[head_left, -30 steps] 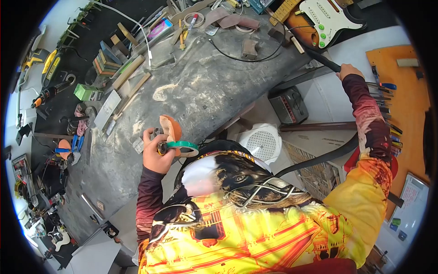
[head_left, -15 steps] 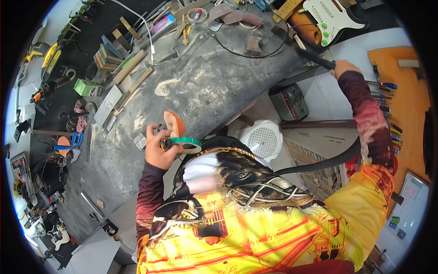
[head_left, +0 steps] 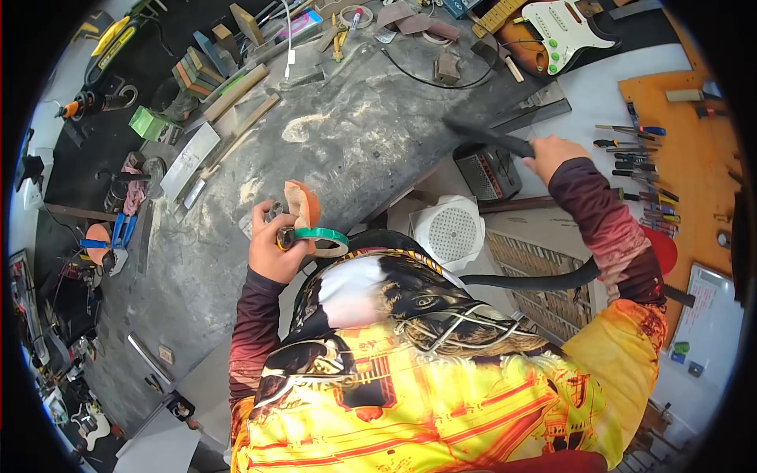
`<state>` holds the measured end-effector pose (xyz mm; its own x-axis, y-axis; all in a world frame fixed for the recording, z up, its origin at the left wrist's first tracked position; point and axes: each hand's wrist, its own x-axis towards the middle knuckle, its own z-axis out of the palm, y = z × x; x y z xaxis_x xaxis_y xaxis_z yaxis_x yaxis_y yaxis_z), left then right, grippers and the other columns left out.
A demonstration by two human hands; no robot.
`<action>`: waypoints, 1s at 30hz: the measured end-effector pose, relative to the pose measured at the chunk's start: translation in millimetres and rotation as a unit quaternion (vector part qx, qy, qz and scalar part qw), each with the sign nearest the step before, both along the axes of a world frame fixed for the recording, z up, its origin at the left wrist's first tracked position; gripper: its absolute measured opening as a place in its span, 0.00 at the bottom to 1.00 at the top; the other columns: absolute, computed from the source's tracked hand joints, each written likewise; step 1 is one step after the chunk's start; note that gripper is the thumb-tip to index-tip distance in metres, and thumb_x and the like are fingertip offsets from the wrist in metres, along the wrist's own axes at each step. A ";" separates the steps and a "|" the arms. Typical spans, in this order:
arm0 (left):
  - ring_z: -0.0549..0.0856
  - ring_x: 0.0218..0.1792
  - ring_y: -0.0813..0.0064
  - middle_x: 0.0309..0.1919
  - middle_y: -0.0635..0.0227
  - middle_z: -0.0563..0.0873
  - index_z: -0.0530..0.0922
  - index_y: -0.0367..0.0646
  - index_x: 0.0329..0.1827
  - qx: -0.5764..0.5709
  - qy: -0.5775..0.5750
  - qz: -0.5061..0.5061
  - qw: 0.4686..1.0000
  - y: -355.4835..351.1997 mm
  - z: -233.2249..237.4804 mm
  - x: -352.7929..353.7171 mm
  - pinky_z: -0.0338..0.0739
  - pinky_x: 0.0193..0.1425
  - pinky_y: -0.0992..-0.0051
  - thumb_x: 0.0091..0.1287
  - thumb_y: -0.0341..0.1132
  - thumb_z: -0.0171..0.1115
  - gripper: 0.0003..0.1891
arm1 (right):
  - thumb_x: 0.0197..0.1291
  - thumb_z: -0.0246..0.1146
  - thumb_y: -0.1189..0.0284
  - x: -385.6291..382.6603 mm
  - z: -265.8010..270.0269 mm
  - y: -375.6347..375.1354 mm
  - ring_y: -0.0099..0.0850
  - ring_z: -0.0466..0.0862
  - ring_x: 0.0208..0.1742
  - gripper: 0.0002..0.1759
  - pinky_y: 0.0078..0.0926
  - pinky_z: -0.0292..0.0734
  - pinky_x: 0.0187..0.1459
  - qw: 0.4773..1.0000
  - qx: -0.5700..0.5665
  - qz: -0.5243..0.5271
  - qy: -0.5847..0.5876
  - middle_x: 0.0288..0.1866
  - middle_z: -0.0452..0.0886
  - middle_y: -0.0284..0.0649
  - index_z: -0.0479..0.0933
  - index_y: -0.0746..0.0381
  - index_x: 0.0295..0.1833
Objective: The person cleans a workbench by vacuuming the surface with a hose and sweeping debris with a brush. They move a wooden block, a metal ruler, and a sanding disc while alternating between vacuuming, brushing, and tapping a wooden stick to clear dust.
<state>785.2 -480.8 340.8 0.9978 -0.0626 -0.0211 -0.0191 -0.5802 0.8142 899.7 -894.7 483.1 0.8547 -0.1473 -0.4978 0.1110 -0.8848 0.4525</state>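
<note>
My left hand [head_left: 272, 244] is closed around several things over the near bench edge. It holds a green roll of tape [head_left: 325, 236], a curled orange-and-tan piece like a sanding disc [head_left: 303, 205] and a small dark metal item I cannot make out. My right hand [head_left: 556, 156] grips a long black vacuum nozzle [head_left: 493, 135], blurred, its tip slanting left over the dusty bench [head_left: 355, 165]. A black hose [head_left: 544, 277] runs below my right forearm. Pale dust [head_left: 306, 128] lies on the bench left of the nozzle tip.
A sunburst guitar body [head_left: 556, 35] lies at the back right. Wooden strips [head_left: 236, 93] and sanding blocks line the back left. Beneath the bench edge are a white perforated stool [head_left: 449, 233] and a black box [head_left: 487, 173]. Tools hang on an orange board [head_left: 678, 150].
My right hand has moved left and slightly down, sweeping the nozzle farther over the bench. My left hand keeps its hold in nearly the same place. The camera view has shifted slightly.
</note>
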 end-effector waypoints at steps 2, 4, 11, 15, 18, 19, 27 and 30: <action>0.75 0.57 0.46 0.52 0.45 0.73 0.81 0.41 0.38 -0.010 -0.002 -0.010 1.000 10.5 -3.8 -4.1 0.74 0.53 0.61 0.47 0.31 0.69 0.13 | 0.62 0.62 0.56 -20.7 6.1 26.0 0.47 0.84 0.48 0.20 0.43 0.79 0.49 1.000 0.001 -0.007 0.013 0.44 0.84 0.49 0.80 0.59 0.50; 0.75 0.58 0.46 0.51 0.45 0.74 0.81 0.41 0.38 -0.018 -0.004 -0.017 1.000 19.6 -6.7 -7.7 0.74 0.53 0.61 0.47 0.31 0.69 0.14 | 0.62 0.62 0.55 -34.7 4.9 37.7 0.48 0.85 0.43 0.20 0.43 0.80 0.45 0.999 0.009 0.021 0.040 0.38 0.85 0.49 0.78 0.55 0.54; 0.74 0.58 0.46 0.49 0.47 0.74 0.81 0.40 0.37 0.011 -0.019 -0.004 1.000 32.2 -10.5 -11.9 0.73 0.55 0.61 0.46 0.32 0.69 0.14 | 0.61 0.63 0.55 7.3 -13.0 -56.8 0.48 0.85 0.46 0.19 0.44 0.79 0.48 0.993 -0.031 -0.081 -0.086 0.43 0.85 0.48 0.80 0.56 0.50; 0.74 0.58 0.47 0.50 0.47 0.74 0.81 0.41 0.37 0.011 -0.016 -0.008 1.000 25.4 -4.8 -8.4 0.73 0.55 0.61 0.46 0.32 0.69 0.14 | 0.61 0.63 0.56 12.0 -25.6 -56.2 0.47 0.84 0.48 0.19 0.43 0.79 0.50 0.991 -0.067 -0.089 -0.071 0.45 0.85 0.48 0.81 0.59 0.50; 0.74 0.58 0.47 0.50 0.47 0.74 0.81 0.41 0.37 0.013 -0.014 -0.013 1.000 22.2 -2.4 -7.2 0.73 0.55 0.61 0.47 0.31 0.68 0.14 | 0.60 0.64 0.57 -12.0 -19.3 -15.0 0.47 0.84 0.49 0.20 0.43 0.79 0.51 0.995 -0.045 -0.076 -0.045 0.45 0.85 0.48 0.81 0.59 0.50; 0.74 0.58 0.47 0.50 0.47 0.74 0.81 0.41 0.37 0.009 -0.014 -0.012 1.000 20.8 -2.2 -6.1 0.73 0.55 0.61 0.47 0.31 0.68 0.13 | 0.60 0.64 0.57 -23.3 -13.6 2.4 0.47 0.84 0.49 0.20 0.43 0.79 0.50 0.998 -0.016 -0.055 -0.036 0.45 0.85 0.48 0.80 0.59 0.50; 0.75 0.57 0.47 0.51 0.45 0.73 0.81 0.41 0.37 -0.006 0.005 0.019 1.000 14.7 -4.9 -3.2 0.74 0.55 0.61 0.47 0.31 0.69 0.13 | 0.61 0.63 0.55 47.2 -3.4 -53.3 0.45 0.83 0.53 0.21 0.42 0.79 0.52 0.991 -0.060 -0.086 -0.082 0.50 0.84 0.48 0.80 0.59 0.52; 0.75 0.57 0.46 0.52 0.45 0.73 0.81 0.40 0.37 -0.004 0.012 0.041 0.999 10.6 -3.0 -3.3 0.74 0.54 0.62 0.47 0.31 0.69 0.13 | 0.61 0.64 0.55 88.3 -28.6 -83.0 0.47 0.83 0.51 0.20 0.43 0.79 0.51 0.990 -0.082 -0.056 -0.099 0.48 0.84 0.48 0.80 0.57 0.51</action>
